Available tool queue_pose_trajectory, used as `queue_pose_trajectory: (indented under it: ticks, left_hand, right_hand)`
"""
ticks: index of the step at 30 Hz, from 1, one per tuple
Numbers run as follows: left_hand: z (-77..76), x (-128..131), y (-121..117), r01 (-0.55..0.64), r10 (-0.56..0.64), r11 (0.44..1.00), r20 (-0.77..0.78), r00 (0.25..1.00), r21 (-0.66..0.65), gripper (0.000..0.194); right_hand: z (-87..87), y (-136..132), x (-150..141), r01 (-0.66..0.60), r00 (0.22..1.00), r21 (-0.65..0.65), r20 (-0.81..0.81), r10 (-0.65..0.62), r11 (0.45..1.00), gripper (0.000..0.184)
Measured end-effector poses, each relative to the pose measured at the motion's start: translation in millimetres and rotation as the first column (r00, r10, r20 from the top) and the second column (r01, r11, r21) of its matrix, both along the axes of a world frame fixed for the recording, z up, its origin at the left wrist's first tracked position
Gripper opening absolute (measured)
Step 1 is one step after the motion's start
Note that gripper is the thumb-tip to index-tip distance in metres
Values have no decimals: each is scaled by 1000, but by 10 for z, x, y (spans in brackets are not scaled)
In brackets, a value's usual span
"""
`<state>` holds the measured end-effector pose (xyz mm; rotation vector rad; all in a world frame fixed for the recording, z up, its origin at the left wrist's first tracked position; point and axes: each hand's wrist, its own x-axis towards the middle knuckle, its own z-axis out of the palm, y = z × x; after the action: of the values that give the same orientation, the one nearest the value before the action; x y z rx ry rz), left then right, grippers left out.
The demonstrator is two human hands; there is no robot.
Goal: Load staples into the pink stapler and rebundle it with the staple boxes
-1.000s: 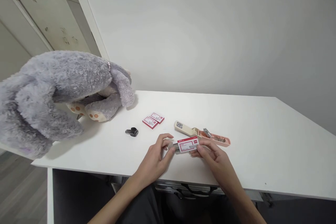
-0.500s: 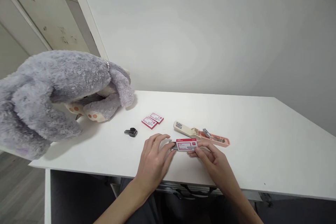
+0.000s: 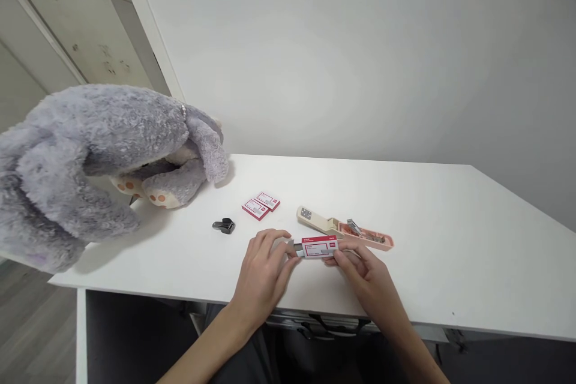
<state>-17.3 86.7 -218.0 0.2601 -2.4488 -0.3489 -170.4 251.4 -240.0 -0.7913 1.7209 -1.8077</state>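
Observation:
A small red-and-white staple box (image 3: 319,247) is held level over the front part of the table. My right hand (image 3: 360,270) grips its right end between thumb and fingers. At the left end, a flap stands open and grey metal staples (image 3: 297,248) show inside. My left hand (image 3: 265,273) is closed with thumb and index finger at that open end; exactly what the fingertips pinch is partly hidden. Just behind the box lies a cream-and-pink stapler (image 3: 366,236), opened out flat. Two more staple boxes (image 3: 255,209) lie side by side to the left, near a black staple remover (image 3: 224,225).
A large grey plush toy (image 3: 112,132) leans over the left side of the white table (image 3: 450,240). A plain wall (image 3: 337,60) rises behind the table. Its front edge runs just below my wrists, and a cabinet (image 3: 81,36) stands at the far left.
My left thumb and index finger have shifted slightly at the box's open end, and more of the staples shows there. The right hand keeps its grip.

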Motion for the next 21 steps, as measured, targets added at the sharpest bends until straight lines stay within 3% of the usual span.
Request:
queue_pose_trajectory:
  ticks: [8, 15, 21]
  left_hand:
    - [87, 25, 27, 115, -109, 989, -67, 992, 92, 4]
    - [93, 56, 49, 278, -279, 960, -32, 960, -17, 10]
    - [57, 48, 41, 319, -319, 948, -10, 948, -6, 11]
  right_hand:
    - [12, -3, -14, 136, 990, 37, 25, -137, 990, 40]
    - [29, 33, -33, 144, 980, 52, 131, -150, 988, 43]
    - [-10, 27, -59, 132, 979, 40, 153, -137, 990, 42]
